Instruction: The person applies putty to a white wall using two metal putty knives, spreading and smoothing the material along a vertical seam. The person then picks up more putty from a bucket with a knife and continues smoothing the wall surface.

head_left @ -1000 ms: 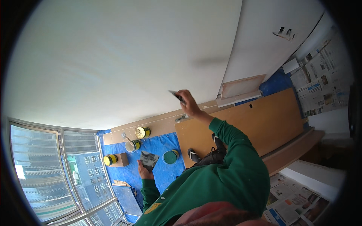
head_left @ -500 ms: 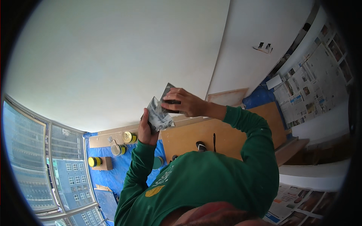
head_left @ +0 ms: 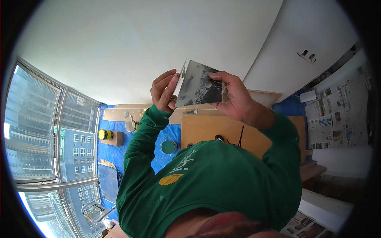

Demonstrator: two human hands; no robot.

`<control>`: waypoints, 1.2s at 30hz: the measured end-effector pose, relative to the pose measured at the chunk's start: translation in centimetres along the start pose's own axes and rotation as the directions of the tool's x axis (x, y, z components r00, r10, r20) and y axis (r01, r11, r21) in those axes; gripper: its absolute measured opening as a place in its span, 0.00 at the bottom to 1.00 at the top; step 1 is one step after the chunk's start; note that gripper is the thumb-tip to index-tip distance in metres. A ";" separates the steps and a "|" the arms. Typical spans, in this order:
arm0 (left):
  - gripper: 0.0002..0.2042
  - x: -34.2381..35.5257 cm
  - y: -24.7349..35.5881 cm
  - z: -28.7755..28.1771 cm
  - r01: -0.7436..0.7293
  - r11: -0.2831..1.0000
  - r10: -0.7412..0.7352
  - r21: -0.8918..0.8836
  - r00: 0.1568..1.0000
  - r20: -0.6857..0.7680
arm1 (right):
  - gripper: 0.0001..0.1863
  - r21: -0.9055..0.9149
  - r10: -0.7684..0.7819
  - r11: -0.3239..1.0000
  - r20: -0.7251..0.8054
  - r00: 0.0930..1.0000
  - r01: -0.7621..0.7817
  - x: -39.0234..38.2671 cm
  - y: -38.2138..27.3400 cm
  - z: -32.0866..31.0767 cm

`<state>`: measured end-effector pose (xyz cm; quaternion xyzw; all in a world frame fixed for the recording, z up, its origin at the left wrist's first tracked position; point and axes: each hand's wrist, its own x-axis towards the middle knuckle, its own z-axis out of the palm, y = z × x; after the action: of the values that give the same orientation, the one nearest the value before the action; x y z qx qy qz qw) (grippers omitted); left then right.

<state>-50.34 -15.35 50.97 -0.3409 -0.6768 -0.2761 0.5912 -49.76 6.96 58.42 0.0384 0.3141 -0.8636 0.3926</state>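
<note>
My right hand (head_left: pixel 238 93) is closed on the right end of a wide flat metal scraper (head_left: pixel 198 84), thumb on its face. That grey face is smeared with pale paste and dark patches, and its right edge looks rough and crusted. Close beside its left edge is a second flat metal scraper (head_left: pixel 181 79), seen almost edge-on. My left hand (head_left: pixel 162 89) grips this one, its fingers along the outer side. The two blades are very near each other; whether they touch I cannot tell. Both hands are raised in front of a white wall (head_left: pixel 131 47).
Below, a blue sheet (head_left: pixel 158 133) carries a teal-topped bucket (head_left: pixel 168 146), a pale open tub (head_left: pixel 131 125) and a yellow can (head_left: pixel 105 134) by a cardboard box (head_left: pixel 117 138). A brown board (head_left: pixel 210 125) lies underfoot. Windows (head_left: pixel 33 123) stand left; newspaper (head_left: pixel 337 115) covers the right side.
Both hands have risen. The right-hand scraper has turned its broad face toward me, while the left one, whose smeared face showed before, is now edge-on. My view has shifted too.
</note>
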 end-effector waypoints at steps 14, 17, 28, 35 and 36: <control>0.13 -18.5 -0.9 -9.8 0.555 0.731 -0.680 0.397 0.541 0.496 | 0.19 -0.435 -0.751 0.499 0.216 0.624 0.750 5.6 -16.2 -0.2; 0.17 -29.0 1.6 -13.1 0.847 0.304 -0.946 0.436 0.212 0.246 | 0.25 -0.552 -0.560 -0.819 0.829 -0.006 0.157 9.0 -25.5 -1.1; 0.31 -51.0 25.4 -23.7 0.506 -0.747 -0.660 0.430 -0.494 -0.565 | 0.22 -0.255 -0.338 -0.827 0.938 0.079 -0.501 12.4 -34.1 4.1; 0.32 -50.7 27.3 -23.9 0.361 -0.825 -0.564 0.435 -0.573 -0.594 | 0.21 -0.265 -0.354 -0.815 0.932 0.079 -0.515 14.4 -35.7 4.2; 0.32 -50.7 26.8 -24.2 0.374 -0.817 -0.575 0.438 -0.571 -0.585 | 0.21 -0.275 -0.352 -0.822 0.934 0.065 -0.498 14.5 -35.6 4.0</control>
<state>-10.94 -24.46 3.71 0.6856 -0.6649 -0.2931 -0.0444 -83.97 12.78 75.36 0.2297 -0.7481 -0.0479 0.6207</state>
